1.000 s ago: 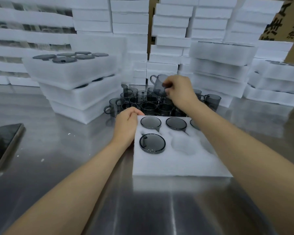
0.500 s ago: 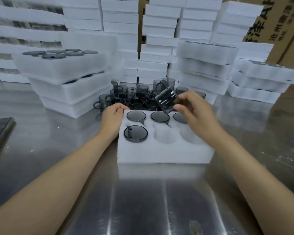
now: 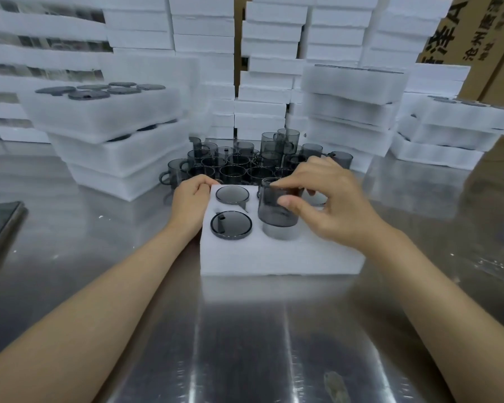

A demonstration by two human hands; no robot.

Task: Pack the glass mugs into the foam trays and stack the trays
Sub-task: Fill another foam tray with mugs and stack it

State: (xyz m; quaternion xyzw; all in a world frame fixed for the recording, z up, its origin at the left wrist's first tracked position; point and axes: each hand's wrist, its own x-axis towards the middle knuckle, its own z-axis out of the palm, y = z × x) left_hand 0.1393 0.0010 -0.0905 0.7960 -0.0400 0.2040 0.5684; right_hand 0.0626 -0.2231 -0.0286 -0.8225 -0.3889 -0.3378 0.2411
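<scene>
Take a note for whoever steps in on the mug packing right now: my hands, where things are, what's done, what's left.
Left hand grips the foam tray's far-left corner.
Right hand pinches a glass mug at the near-middle pocket, not yet seated.
Done: far-left mug and near-left mug seated; rest of far row partly hidden.
Left: seat this mug, fill the open pockets from the loose mugs behind the tray, then stack it.

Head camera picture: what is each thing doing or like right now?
Foam tray: flat on the table, partly filled.
Held mug: pinched by the right hand, partway into a pocket.
Packed mugs: seated in pockets, bottoms up.
Loose mugs: standing upright behind the foam tray.
Left hand: grips the foam tray's far corner.
</scene>
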